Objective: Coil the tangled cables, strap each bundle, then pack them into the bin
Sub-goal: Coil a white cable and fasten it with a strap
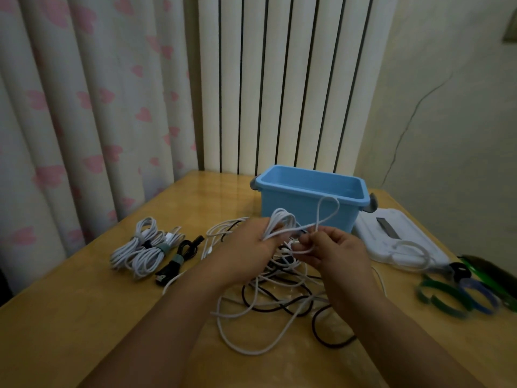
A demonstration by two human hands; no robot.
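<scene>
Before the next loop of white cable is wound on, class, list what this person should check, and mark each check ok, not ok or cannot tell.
1. Coil held firmly: the left hand grips the white cable coil. Ok.
2. Feeding strand under control: the right hand pinches the white strand beside the coil. Ok.
3. Free length untangled: it still runs into the tangled pile of white and black cables. Not ok.
4. Straps within reach: loose straps lie on the table by the right arm. Ok.
5. Blue bin ready: open; the part of its inside in view shows nothing, its floor is hidden. Cannot tell.
6. Strapped bundles packed: they lie on the table. Not ok.
</scene>
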